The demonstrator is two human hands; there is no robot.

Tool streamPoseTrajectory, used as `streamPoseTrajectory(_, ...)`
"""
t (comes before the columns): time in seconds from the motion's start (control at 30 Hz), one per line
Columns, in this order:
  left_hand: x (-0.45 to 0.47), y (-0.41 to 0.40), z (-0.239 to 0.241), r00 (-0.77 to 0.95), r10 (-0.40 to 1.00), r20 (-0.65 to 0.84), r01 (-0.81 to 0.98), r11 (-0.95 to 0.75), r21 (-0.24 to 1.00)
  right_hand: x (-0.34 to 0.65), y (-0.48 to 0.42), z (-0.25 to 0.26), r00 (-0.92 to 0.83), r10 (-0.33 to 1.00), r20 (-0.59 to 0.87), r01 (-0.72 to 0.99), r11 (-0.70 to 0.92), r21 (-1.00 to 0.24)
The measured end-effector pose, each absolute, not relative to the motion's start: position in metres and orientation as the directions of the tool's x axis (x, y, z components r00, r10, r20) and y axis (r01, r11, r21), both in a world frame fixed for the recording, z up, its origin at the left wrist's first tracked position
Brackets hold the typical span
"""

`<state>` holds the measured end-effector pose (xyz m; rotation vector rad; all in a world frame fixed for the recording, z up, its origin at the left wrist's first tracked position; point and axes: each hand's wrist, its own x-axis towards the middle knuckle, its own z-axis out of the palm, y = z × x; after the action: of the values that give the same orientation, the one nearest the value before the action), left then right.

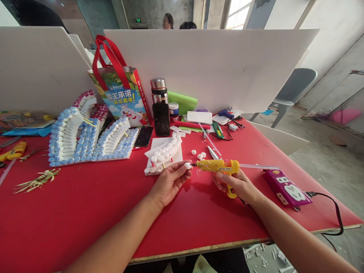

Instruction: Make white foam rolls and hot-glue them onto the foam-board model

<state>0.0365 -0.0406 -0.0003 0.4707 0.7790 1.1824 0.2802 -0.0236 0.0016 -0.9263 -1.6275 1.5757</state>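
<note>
Between the fingertips of my left hand [173,179] is a small white rosette [188,165], pinched near the middle of the table. My right hand [237,184] is wrapped round the handle of a yellow hot glue gun [217,166]. The gun's dark nozzle points left and meets or nearly meets the rosette; a clear glue stick [260,166] sticks out of its back. Just beyond my left hand stands a white board model [163,153] lined with white rosettes. Several loose white rosettes [200,156] lie behind the gun, beside a pair of metal scissors or a blade [212,152].
Blue and white rosette models [91,140] fill the left, before a shopping bag [122,94]. A steel flask [159,91], an upright phone [161,119] and a green utility knife [218,130] stand or lie farther back. A purple power strip [287,188] sits right, its cable crossing the table edge.
</note>
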Motion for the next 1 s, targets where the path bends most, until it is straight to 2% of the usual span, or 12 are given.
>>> streamPoseTrajectory(1.0,0.0371,-0.0393,0.0011,0.152,0.946,-0.287,-0.666,0.312,0.678,0.2801,-0.023,0.0016,-0.52,0.854,-0.017,0.069,0.022,-0.997)
